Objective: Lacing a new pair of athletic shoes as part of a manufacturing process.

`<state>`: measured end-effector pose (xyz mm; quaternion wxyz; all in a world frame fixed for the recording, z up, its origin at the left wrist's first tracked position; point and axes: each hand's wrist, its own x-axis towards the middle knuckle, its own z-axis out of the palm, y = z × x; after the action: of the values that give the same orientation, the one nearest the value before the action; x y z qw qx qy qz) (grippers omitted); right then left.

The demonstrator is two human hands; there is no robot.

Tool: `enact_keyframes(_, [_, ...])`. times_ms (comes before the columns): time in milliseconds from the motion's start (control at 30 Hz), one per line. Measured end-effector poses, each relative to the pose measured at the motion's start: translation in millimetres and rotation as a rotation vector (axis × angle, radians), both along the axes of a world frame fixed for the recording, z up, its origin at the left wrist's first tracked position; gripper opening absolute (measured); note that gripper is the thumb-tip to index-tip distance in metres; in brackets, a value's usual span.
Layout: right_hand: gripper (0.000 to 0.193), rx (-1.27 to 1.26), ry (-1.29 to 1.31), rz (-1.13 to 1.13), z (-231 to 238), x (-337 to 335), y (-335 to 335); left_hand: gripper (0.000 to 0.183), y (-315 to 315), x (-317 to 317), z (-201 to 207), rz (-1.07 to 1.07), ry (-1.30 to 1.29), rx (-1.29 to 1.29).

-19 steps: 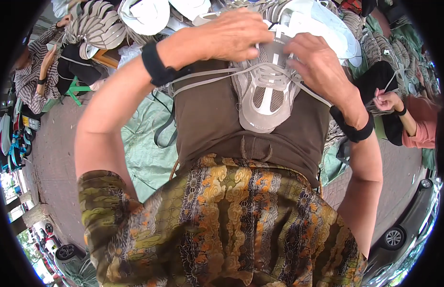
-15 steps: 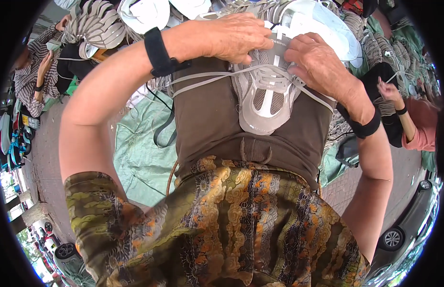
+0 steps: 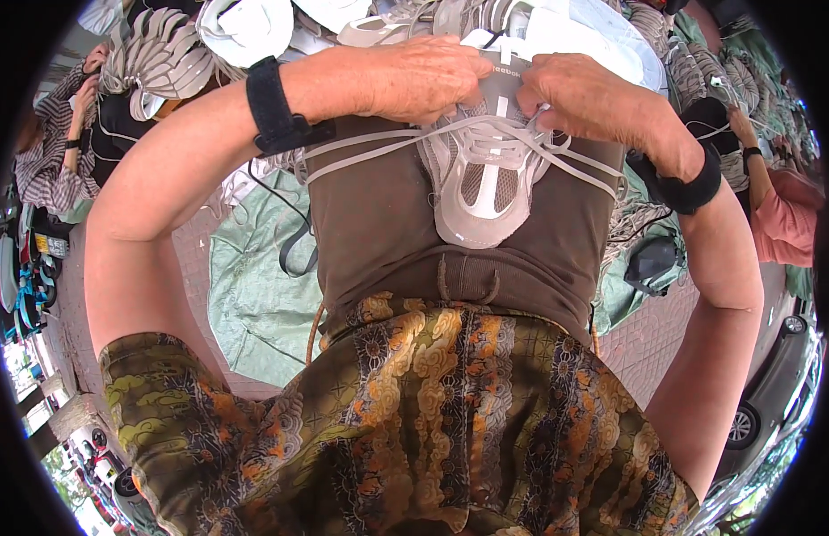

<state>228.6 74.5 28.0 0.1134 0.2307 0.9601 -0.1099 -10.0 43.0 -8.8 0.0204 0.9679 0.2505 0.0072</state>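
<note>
Beige shoe (image 3: 482, 192) frames its tongue (image 3: 501, 85) — between both hands (image 3: 423, 80) (image 3: 589, 96)

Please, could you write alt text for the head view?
A beige-grey sneaker rests on a person's brown trousers, toe toward the body, left hand and right hand beside its tongue. Long laces extend to both sides.

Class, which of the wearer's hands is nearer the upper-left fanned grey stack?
Left. The left hand, at the shoe, is right of the stack; the right hand is farther right.
</note>
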Motion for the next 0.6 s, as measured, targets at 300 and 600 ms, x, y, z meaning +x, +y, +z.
enact_keyframes(300, [0.011, 0.135, -0.094, 0.014, -20.7, -21.2, 6.0, 0.017, -9.3, 28.6, 7.6, 0.328, -0.004, -0.111])
enact_keyframes(600, [0.017, -0.272, 0.391, -0.057, -61.1, -0.8, 32.8, 0.009, -12.4, 13.6, -40.6, 0.215, -0.343, 0.147])
